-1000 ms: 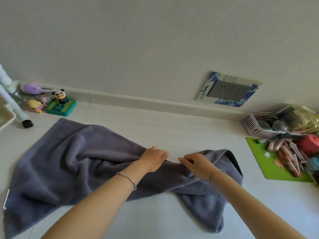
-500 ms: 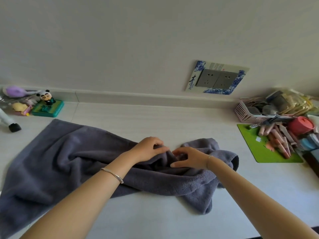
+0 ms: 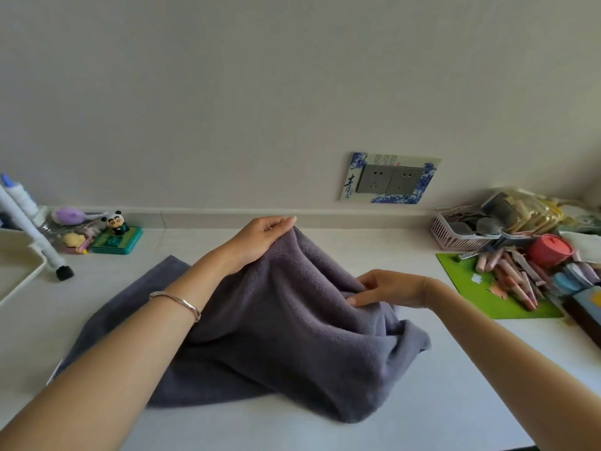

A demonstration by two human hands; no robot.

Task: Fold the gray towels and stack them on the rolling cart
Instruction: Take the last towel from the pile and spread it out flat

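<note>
**Towel held up by one edge**

The gray towel (image 3: 292, 336) lies bunched in the middle of the table (image 3: 422, 402). The left grip (image 3: 260, 239) pinches one edge and holds it up off the table. The right grip (image 3: 387, 289) pinches a fold lower down, on the towel's right side.

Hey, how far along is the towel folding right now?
Done: nothing visible; no folded stack shows. In hand: the dark gray terry towel lies rumpled on the white counter, left hand pinching its raised edge, right hand gripping a fold lower. Left: fold it, then stack.
</note>
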